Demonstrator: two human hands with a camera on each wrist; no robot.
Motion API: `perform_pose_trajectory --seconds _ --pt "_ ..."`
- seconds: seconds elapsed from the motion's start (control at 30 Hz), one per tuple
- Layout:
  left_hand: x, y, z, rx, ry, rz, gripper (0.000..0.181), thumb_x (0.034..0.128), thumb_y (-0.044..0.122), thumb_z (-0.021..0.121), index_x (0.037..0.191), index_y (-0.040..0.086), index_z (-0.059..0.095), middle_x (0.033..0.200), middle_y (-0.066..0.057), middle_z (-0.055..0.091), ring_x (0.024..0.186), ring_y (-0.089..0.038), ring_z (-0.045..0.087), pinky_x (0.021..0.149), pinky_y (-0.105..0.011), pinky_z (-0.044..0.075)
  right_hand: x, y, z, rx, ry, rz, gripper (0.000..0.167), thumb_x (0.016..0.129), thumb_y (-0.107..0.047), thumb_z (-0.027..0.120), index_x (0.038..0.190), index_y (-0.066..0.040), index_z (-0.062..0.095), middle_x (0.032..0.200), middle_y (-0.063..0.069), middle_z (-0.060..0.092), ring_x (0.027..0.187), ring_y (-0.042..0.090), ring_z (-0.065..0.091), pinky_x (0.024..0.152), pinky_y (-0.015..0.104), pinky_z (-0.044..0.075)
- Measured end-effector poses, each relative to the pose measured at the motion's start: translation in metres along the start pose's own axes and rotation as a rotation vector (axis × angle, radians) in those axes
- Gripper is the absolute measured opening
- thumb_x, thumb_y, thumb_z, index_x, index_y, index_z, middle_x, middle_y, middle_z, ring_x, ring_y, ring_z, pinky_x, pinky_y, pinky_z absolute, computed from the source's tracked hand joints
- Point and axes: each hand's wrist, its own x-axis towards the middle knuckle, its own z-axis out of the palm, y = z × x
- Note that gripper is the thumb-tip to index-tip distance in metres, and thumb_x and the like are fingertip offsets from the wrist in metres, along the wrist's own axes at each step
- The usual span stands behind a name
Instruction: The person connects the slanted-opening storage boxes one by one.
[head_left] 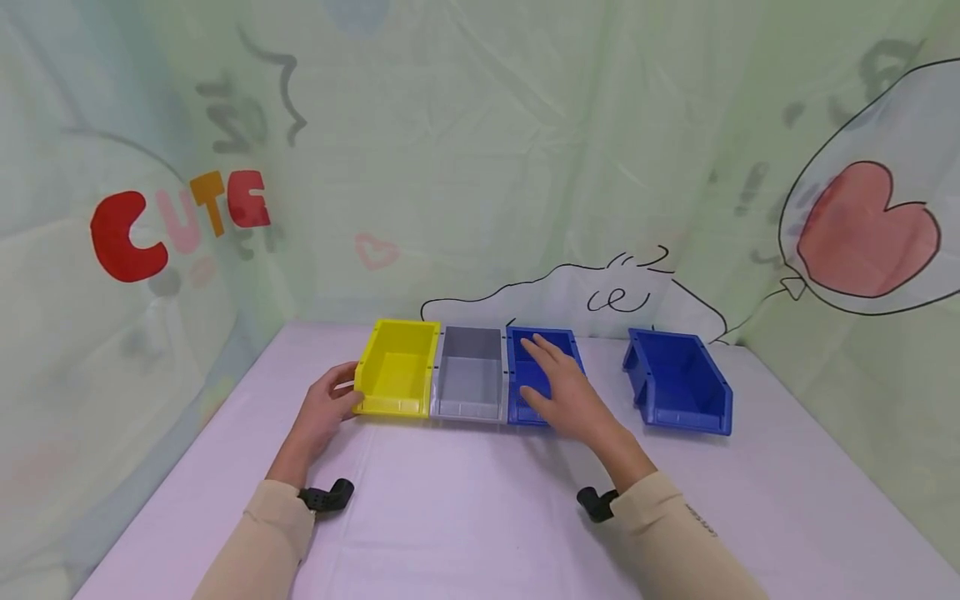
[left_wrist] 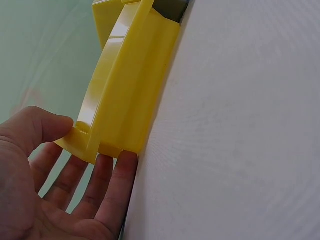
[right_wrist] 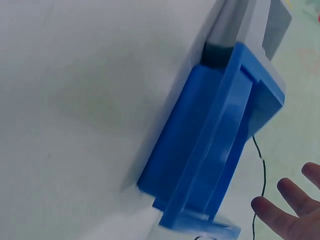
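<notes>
We are seeing a yellow bin (head_left: pixel 397 371), a grey bin (head_left: pixel 471 379), a blue bin (right_wrist: pixel 200 145), another blue bin (head_left: pixel 682 379) and a pale purple tablecloth (head_left: pixel 450 517). On the light green curtain (head_left: pixel 465 167), we are finding red, pink and orange letters (head_left: pixel 108 237) and a black-lined white balloon (head_left: pixel 911 117) with a pinky-red heart (head_left: pixel 862 242). We are wearing cream sleeves (head_left: pixel 262 533).

The yellow bin (head_left: pixel 393 406) looks glossy plastic, the tablecloth (head_left: pixel 450 517) matt fabric.

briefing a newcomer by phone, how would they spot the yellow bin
On the pale table, find the row of three bins. The yellow bin is at its left end, held by the left hand. Unlike the grey bin beside it, it's bright yellow.
</notes>
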Motion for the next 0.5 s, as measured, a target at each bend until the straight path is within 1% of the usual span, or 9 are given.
perform_pose_trajectory --seconds 0.17,0.27,0.37,0.5 --pt "-0.001 -0.003 -0.001 0.004 0.006 0.003 0.062 0.0979 0.015 0.061 0.157 0.02 0.042 0.16 -0.007 0.043 0.142 -0.031 0.048 0.109 -0.043 0.053 -0.002 0.011 -0.006 0.005 0.042 0.001 0.072 0.1 -0.019 0.064 0.163 -0.009 0.031 0.169 0.02 0.025 0.152 0.051 0.026 0.117 0.072 0.031" --pt "-0.001 -0.004 0.0 -0.004 -0.003 0.001 0.062 0.0981 0.015 0.061 0.157 0.02 0.042 0.16 -0.007 0.043 0.143 -0.031 0.048 0.11 -0.044 0.052 -0.005 0.019 -0.012 0.001 0.07 0.0 0.07 0.1 -0.018 0.063 0.161 -0.007 0.033 0.168 0.022 0.027 0.151 0.052 0.027 0.117 0.072 0.03" --pt "0.0 -0.004 0.001 -0.006 -0.007 -0.002 0.063 0.0978 0.015 0.062 0.157 0.021 0.042 0.159 -0.007 0.043 0.143 -0.031 0.047 0.111 -0.044 0.052 -0.008 0.023 -0.019 -0.006 0.086 0.011 0.069 0.101 -0.017 0.063 0.161 -0.006 0.033 0.167 0.024 0.028 0.151 0.053 0.026 0.118 0.073 0.028" --pt "0.0 -0.003 0.001 0.002 0.006 -0.003 0.063 0.0969 0.016 0.063 0.156 0.021 0.043 0.159 -0.006 0.044 0.143 -0.03 0.048 0.111 -0.044 0.052 -0.012 0.025 -0.029 -0.006 0.097 0.042 0.068 0.101 -0.017 0.063 0.161 -0.005 0.032 0.167 0.026 0.027 0.152 0.053 0.024 0.117 0.076 0.025"
